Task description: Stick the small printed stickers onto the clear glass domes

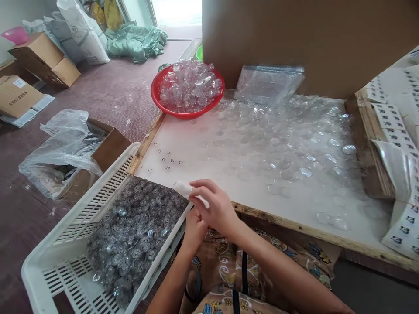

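Note:
My right hand (218, 205) is at the near left edge of the white table top, fingers bent and pinched on a white curled piece (182, 188) that looks like paper or cloth. Just below it, partly covered by it, my left hand (195, 229) is closed; what it holds is hidden. To the left of both hands lies a white slotted plastic basket (81, 222), piled with small clear round pieces (137, 235) bearing dark prints. Several tiny black printed figures (168, 160) are scattered on the table's left corner.
Clear plastic discs (306, 172) cover much of the table top (196, 148). At its far left corner is a red bowl (188, 115) heaped with clear pieces. Printed sticker sheets (402, 174) lie right. A cardboard panel (281, 39) rises behind; an open carton (111, 144) stands left.

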A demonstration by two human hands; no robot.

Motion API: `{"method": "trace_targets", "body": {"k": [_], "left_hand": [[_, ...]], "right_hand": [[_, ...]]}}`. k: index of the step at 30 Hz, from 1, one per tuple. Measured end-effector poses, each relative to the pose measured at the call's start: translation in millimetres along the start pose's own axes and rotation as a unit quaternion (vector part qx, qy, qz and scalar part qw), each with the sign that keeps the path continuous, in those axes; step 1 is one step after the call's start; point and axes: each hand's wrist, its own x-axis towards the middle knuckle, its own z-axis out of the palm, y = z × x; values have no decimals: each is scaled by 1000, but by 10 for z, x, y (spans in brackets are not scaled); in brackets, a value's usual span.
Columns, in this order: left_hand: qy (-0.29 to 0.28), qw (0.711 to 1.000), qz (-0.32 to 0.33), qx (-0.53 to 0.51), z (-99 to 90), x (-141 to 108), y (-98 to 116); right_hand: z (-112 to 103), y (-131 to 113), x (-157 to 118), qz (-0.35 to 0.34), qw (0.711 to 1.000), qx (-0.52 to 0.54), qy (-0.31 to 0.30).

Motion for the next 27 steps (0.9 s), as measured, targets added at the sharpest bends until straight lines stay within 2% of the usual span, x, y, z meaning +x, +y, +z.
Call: {"method": "trace_targets", "body": {"k": [2,4,6,9,11,16,21,27], "left_hand": [[-34,999,-32,-5,-38,-7,-42],[-35,998,-54,-16,-85,-18,-84],[-28,997,-66,-27,-126,-29,-117],[-30,997,-71,-28,-150,-41,-144],[-33,997,-72,-25,-145,-49,-152],[-40,996,-67,-32,-141,-63,-152],[-37,997,-59,-24,-151,-46,-141],[-48,997,-55,-27,-139,-35,-174]], "right_hand": [[-183,141,62,55,997,33,34],[-386,385,123,139,988,43,58],[-548,664,156,215,975,23,41],[-641,959,148,274,961,-19,-36],[-620,1017,139,279,956,-43,-77],[-533,922,218,264,950,-117,-120],[-498,925,296,255,943,-165,-138],[-354,869,266,208,926,-272,-161]]}}
